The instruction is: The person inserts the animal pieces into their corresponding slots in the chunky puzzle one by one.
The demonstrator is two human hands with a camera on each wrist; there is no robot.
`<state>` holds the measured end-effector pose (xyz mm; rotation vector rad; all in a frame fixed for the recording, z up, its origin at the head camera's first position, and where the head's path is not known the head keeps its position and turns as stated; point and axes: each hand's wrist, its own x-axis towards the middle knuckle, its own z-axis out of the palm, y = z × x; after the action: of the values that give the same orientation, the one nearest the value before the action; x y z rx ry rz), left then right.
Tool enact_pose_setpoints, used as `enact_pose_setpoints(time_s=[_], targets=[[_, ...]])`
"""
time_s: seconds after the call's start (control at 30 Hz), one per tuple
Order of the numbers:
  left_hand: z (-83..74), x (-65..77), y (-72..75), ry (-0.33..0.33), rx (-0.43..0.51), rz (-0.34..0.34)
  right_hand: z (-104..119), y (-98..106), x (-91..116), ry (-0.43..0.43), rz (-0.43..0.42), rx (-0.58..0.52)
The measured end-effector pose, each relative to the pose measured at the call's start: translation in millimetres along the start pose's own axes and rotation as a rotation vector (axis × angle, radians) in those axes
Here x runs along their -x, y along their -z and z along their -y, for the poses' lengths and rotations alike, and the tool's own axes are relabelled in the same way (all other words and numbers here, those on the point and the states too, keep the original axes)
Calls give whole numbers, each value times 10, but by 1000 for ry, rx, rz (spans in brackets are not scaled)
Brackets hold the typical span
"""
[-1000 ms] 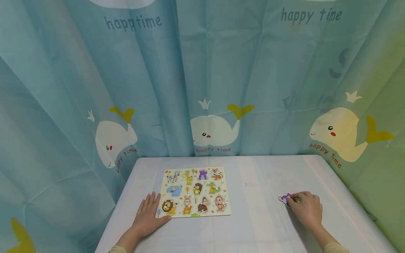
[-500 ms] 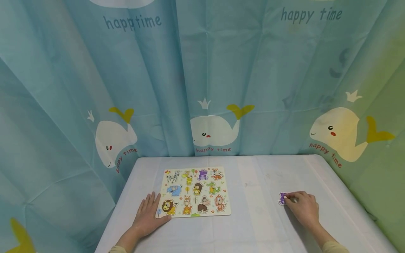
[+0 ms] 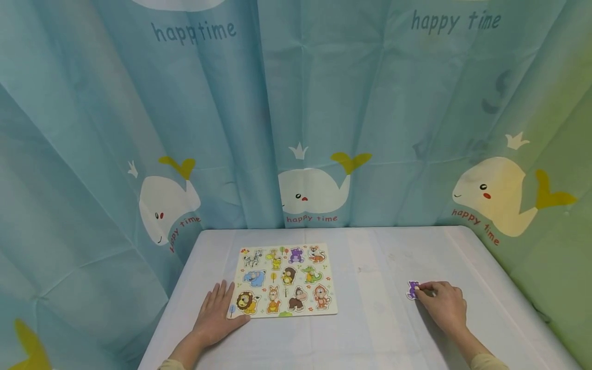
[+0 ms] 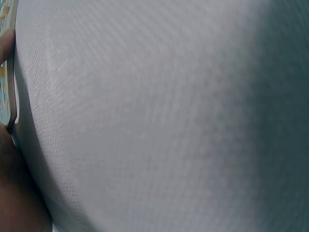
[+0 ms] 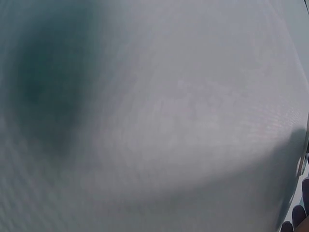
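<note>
My right hand (image 3: 446, 307) pinches a small purple animal puzzle piece (image 3: 412, 291) with a white outline, over the right part of the table. The fingertips cover the piece's right side. Further left, my left hand (image 3: 215, 313) lies with straight fingers along the left edge of a puzzle board (image 3: 332, 293), its thumb at the lower left corner. Rows of colourful animals fill the board, a purple one (image 3: 296, 256) among them. Only part of the left hand (image 4: 19, 188) enters the left wrist view. Dark fingers (image 5: 299, 217) show at the right wrist view's corner; the piece is not discernible there.
A white cloth (image 3: 370, 329) covers the table. Behind it hangs a blue curtain (image 3: 324, 113) printed with white whales, reaching the table's back edge. Greenish curtain (image 3: 571, 267) runs along the right side.
My right hand has shifted slightly left, and the purple puzzle piece has turned from lying sideways to more upright. The left hand and board stay where they were.
</note>
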<state>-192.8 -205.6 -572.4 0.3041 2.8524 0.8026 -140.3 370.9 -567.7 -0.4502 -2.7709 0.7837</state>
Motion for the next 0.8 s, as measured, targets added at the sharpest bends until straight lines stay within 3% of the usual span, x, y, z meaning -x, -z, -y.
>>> enact_pose_setpoints(time_s=[0.13, 0.47, 0.8], targets=[[15, -9, -17, -5, -5, -6, 3, 3, -3, -8, 6, -5], [-32, -17, 46, 38, -49, 56, 17, -8, -19, -29, 8, 0], [-12, -17, 29, 42, -49, 56, 22, -8, -45, 59, -51, 11]])
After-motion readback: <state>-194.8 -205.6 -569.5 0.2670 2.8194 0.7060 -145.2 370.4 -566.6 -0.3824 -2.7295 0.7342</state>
